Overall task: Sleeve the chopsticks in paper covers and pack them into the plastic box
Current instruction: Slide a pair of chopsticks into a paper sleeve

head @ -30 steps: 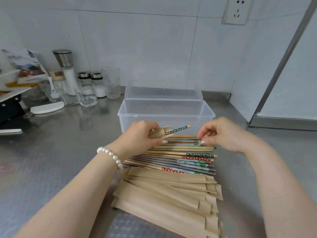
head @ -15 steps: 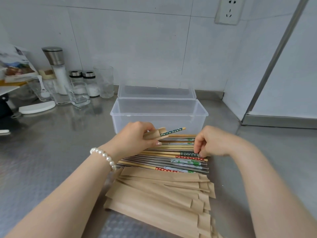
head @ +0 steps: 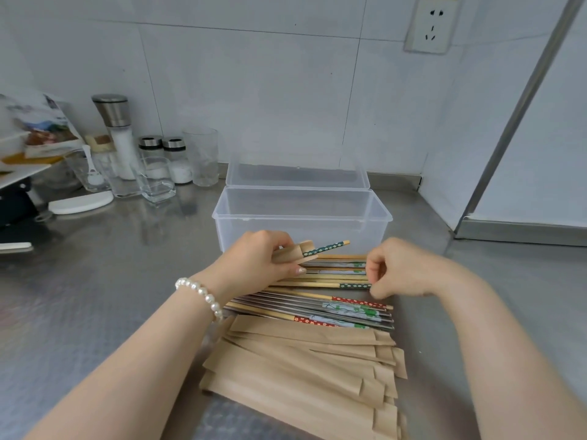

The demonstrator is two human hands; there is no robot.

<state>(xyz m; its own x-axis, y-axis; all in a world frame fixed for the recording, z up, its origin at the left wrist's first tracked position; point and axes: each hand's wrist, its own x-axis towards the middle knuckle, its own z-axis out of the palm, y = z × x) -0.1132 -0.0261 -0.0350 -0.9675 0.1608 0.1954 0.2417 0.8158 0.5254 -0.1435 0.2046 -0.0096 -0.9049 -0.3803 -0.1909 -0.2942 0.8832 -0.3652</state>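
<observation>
One chopstick (head: 327, 248) is sitting partly inside a paper cover (head: 293, 254) that the left hand (head: 257, 265) is gripping, its fingers closed around the cover so the open mouth is facing right, toward the loose sticks; the green patterned end is poking out, so the sleeve is probably waiting for its partner; the right hand (head: 398, 268) is curling down on the row of bare chopsticks (head: 317, 300), its fingers pinching at the matching green-ended stick (head: 352, 285), though I cannot tell whether they are truly gripping it yet; spare paper covers (head: 301, 366) are lying stacked nearest the person, within easy reach; the plastic box (head: 301, 214) is standing just behind the sticks on the desk (head: 111, 281), lid open and seemingly empty, ready for finished pairs.
</observation>
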